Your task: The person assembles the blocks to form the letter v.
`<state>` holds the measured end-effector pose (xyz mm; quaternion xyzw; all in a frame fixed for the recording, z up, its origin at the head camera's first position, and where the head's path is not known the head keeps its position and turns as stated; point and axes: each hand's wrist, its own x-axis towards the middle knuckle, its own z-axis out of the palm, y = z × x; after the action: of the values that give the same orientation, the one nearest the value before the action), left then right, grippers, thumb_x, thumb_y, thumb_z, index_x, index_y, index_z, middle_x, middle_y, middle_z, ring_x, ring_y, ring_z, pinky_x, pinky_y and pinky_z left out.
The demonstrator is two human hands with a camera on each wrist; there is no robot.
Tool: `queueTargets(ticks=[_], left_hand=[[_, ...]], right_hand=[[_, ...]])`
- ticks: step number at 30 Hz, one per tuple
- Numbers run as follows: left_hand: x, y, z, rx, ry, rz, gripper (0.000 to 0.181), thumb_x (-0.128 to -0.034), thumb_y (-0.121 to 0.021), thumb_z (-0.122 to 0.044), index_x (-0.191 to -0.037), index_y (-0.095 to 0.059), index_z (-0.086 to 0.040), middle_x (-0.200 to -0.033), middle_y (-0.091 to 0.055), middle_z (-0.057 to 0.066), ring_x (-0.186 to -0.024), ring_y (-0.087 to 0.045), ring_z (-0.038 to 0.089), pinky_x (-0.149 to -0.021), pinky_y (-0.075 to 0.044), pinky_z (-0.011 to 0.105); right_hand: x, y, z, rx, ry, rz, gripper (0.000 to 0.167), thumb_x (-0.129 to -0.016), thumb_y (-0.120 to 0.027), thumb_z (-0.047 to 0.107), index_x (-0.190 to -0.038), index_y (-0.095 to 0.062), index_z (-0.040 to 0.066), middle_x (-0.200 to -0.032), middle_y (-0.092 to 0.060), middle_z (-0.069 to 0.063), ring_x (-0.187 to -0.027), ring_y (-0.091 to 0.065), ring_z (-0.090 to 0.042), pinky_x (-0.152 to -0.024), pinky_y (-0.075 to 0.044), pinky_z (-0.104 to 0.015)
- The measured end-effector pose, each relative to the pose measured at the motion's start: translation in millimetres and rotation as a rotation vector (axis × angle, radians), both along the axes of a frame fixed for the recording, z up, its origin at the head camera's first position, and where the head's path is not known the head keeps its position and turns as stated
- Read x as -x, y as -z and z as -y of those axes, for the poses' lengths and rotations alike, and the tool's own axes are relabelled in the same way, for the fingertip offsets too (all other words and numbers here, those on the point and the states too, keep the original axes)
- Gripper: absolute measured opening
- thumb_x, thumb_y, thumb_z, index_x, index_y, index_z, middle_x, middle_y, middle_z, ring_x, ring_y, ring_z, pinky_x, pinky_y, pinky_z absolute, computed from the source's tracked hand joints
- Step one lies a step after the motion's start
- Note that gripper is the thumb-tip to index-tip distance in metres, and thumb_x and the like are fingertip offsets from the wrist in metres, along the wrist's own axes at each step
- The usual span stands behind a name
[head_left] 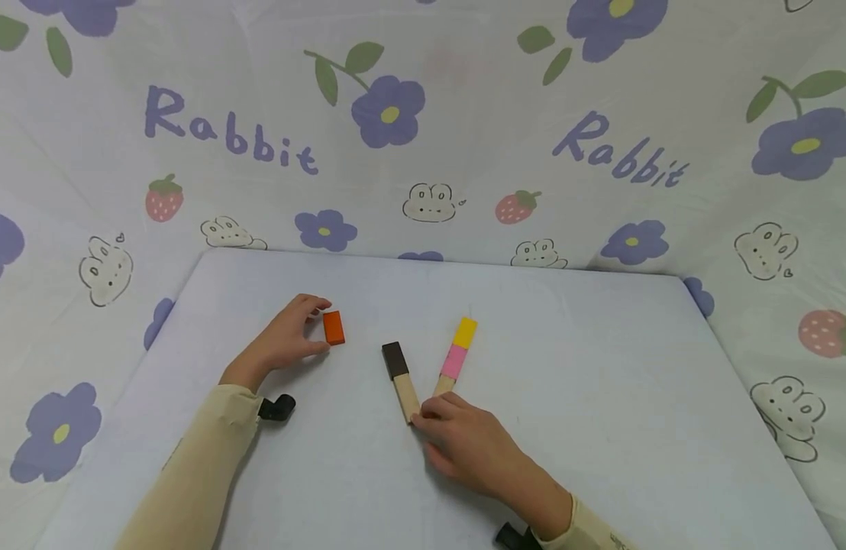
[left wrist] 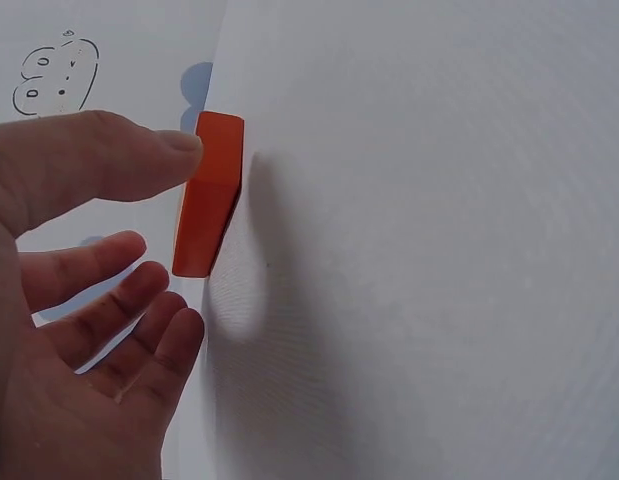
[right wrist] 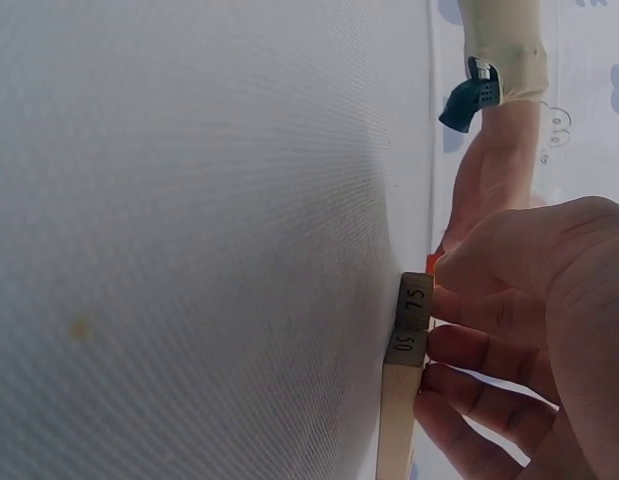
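My left hand is spread around a small orange block. Its thumb lies by the near end, its fingers by the far end. In the left wrist view, the thumb tip overlaps the orange block, while the other fingertips stay apart from it. With bent fingers, my right hand holds the near ends of two plain wooden blocks, which meet in a V. Their end faces read 75 and 50 in the right wrist view. The hand partly covers the right-hand wooden block.
A dark brown block continues the V's left arm. Pink and yellow blocks extend the right arm. All lie on a white table, with a rabbit-and-flower cloth behind. Black devices sit at both wrists.
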<state>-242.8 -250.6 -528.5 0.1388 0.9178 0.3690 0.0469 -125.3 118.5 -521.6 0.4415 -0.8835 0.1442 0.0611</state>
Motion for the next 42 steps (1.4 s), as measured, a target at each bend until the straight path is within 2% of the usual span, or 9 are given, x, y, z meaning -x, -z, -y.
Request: queueTargets(ticks=[5,18,26,42], left_hand=[[-1.3,2.8,0.0,0.010,-0.015,0.018,0.072,-0.0918,-0.082,-0.007,-0.155,-0.049,0.002,-0.155,-0.046,0.023,-0.139,-0.052,0.043,-0.118,-0.040,0.058],[0.6,3.5,-2.4,-0.006,-0.001,0.003,0.069,-0.0912,-0.082,-0.004,-0.152,-0.051,0.004,-0.153,-0.048,0.023,-0.136,-0.053,0.042,-0.117,-0.042,0.056],[1.3,2.0,-2.2,0.011,0.003,0.008,0.068,-0.0924,-0.082,-0.005,-0.152,-0.052,0.004,-0.152,-0.049,0.023,-0.134,-0.054,0.043,-0.117,-0.042,0.058],[7.3,2.5,-1.0,0.024,0.019,0.029,0.068,-0.0923,-0.081,-0.006,-0.153,-0.053,0.004,-0.149,-0.052,0.022,-0.132,-0.055,0.040,-0.117,-0.042,0.055]], right_hand=[[0.1,-0.4,0.4,-0.017,0.000,0.002,0.035,-0.094,-0.080,0.015,-0.130,-0.080,0.011,-0.121,-0.067,-0.001,-0.114,-0.061,-0.017,-0.085,-0.058,-0.032],[-2.7,-2.9,0.7,-0.009,0.021,0.046,0.035,-0.095,-0.081,0.015,-0.130,-0.080,0.012,-0.123,-0.068,0.000,-0.115,-0.061,-0.016,-0.085,-0.059,-0.032],[-0.9,-2.7,0.2,-0.005,0.011,0.021,0.035,-0.094,-0.081,0.015,-0.129,-0.080,0.012,-0.122,-0.068,0.000,-0.115,-0.061,-0.016,-0.085,-0.059,-0.032],[-1.5,-6.6,1.2,-0.006,0.019,0.029,0.036,-0.094,-0.081,0.014,-0.130,-0.080,0.011,-0.123,-0.068,-0.002,-0.115,-0.061,-0.017,-0.085,-0.059,-0.032]])
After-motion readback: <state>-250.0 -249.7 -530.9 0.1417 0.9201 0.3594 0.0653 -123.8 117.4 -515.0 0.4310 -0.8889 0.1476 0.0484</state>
